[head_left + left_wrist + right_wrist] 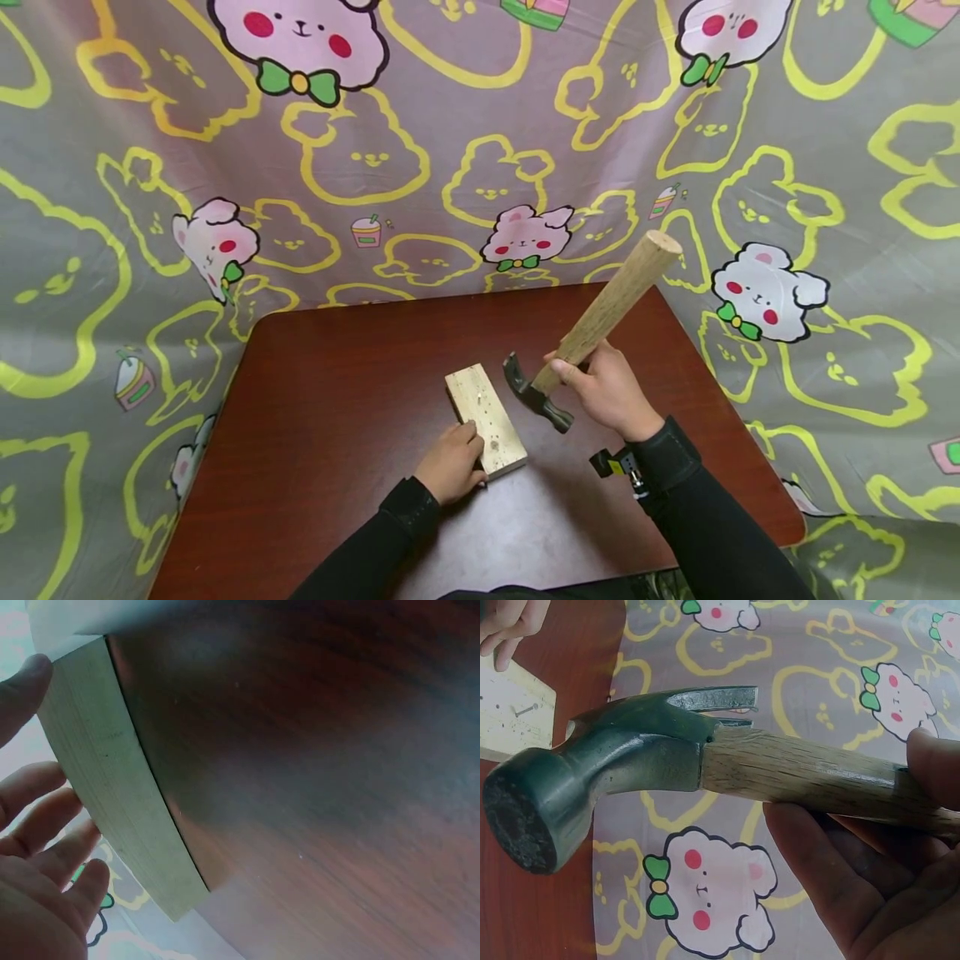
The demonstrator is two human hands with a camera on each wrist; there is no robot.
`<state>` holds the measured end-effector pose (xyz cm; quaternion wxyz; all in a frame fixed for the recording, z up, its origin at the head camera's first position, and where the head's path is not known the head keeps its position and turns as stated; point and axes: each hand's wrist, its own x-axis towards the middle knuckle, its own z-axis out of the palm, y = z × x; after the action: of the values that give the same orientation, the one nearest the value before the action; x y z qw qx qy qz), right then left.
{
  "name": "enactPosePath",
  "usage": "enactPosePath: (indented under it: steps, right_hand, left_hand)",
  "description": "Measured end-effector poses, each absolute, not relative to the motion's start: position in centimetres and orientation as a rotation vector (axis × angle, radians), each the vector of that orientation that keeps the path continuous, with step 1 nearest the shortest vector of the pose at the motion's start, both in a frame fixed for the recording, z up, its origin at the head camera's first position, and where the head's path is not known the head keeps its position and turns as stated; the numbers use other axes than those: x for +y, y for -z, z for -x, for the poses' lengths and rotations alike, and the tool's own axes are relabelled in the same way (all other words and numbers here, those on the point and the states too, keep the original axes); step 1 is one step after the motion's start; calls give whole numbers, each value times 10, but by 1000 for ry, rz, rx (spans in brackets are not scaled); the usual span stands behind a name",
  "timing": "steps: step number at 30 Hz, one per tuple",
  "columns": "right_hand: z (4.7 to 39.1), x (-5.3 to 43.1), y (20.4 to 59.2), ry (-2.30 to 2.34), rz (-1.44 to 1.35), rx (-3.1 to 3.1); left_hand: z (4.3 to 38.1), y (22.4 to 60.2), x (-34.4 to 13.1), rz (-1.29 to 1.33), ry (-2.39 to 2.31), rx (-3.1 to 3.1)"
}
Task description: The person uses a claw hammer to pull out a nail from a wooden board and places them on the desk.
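Note:
My right hand (611, 390) grips a claw hammer (607, 312) by its wooden handle, close to the dark metal head. The handle slants up to the right, above the table. In the right wrist view the hammer's round striking face (521, 814) shows at the left, with the claw at the top. A pale wooden block (487, 425) lies flat on the table, and my left hand (450, 462) holds its left edge, thumb near the closest corner. A nail (526, 709) is on the block's top, along with several small dark marks.
The reddish-brown table (337, 400) has rounded corners. A grey patterned cloth (420, 175) with yellow outlines and cartoon animals hangs behind it and along both sides. A small device (618, 465) is strapped at the right wrist.

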<state>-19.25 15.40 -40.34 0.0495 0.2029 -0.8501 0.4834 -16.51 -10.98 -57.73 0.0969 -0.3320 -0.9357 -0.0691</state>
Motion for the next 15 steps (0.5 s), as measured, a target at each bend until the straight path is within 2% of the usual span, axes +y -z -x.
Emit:
enactPosePath:
  steps: [15]
  right_hand:
    - [194, 145, 408, -1311, -684, -2643]
  left_hand:
    - [161, 573, -113, 977, 377, -2858]
